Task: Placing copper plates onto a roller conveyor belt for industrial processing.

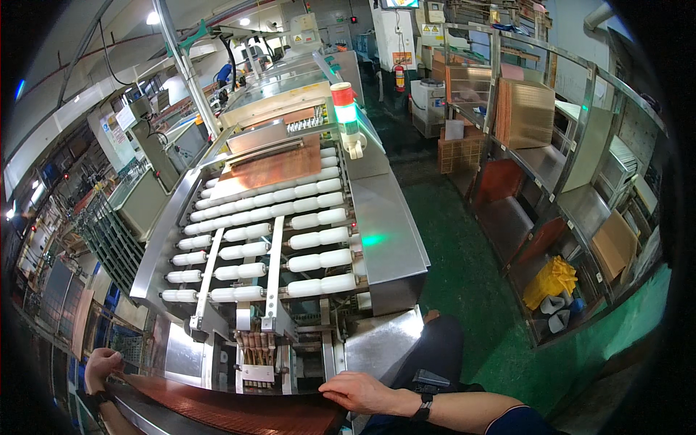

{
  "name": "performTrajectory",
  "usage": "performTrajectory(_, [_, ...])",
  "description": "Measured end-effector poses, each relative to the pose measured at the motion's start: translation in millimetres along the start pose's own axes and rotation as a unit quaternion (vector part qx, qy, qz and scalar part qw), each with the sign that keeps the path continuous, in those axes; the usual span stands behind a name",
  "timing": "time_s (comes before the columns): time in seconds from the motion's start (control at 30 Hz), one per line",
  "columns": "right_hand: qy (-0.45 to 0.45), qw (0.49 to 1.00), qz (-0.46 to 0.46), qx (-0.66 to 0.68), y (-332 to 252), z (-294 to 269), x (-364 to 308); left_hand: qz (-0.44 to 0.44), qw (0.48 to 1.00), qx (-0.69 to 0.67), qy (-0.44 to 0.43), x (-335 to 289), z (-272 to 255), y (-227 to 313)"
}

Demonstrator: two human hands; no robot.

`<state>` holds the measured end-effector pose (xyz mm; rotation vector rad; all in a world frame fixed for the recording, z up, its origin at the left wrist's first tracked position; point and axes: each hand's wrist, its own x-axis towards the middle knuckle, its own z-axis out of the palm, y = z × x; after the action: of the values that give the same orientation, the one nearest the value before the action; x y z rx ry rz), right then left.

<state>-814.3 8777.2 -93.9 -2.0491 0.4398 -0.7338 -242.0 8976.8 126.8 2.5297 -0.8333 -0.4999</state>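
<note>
In the lower part of the head view lies a wide stack of thin copper-coloured sheets [217, 404] along the near end of the roller conveyor. My left hand [104, 365] is at the stack's far left corner, its fingers curled together; what they hold, if anything, is hidden. At the right end, my right hand [360, 392] lies with outstretched fingers against the edge of the sheets. Beyond them, white rollers [250, 251] run across the conveyor, with two pale metal arms [275, 254] between them. A single copper panel [272, 170] rests flat on the far rollers.
A signal lamp [345, 109], lit green, stands on the conveyor's right side cover [388, 225]. To the right, past a green floor [464, 290], a metal shelf rack [536, 163] holds stacked boards and a yellow bundle [551, 284]. Wire racks [109, 232] stand at left.
</note>
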Motion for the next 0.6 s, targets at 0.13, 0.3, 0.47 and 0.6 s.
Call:
performTrajectory(0.13, [-0.004, 1.000, 0.003, 0.001, -0.8, -1.1, 0.0, -0.001, 1.000, 0.005, -0.001, -2.0, 0.9, 5.2])
performTrajectory(0.3, [-0.007, 1.000, 0.001, 0.000, -0.6, -0.6, 0.0, -0.002, 1.000, 0.017, 0.021, 4.9, -0.9, -9.6])
performTrajectory(0.47, [-0.006, 1.000, 0.000, -0.004, 4.5, 2.4, -2.0, -0.032, 0.999, 0.010, 0.016, -9.8, 6.2, 20.0])
performTrajectory(0.6, [-0.016, 1.000, 0.001, -0.006, 6.1, 4.1, -3.2, -0.003, 0.998, 0.054, 0.013, 4.5, -2.0, -7.6])
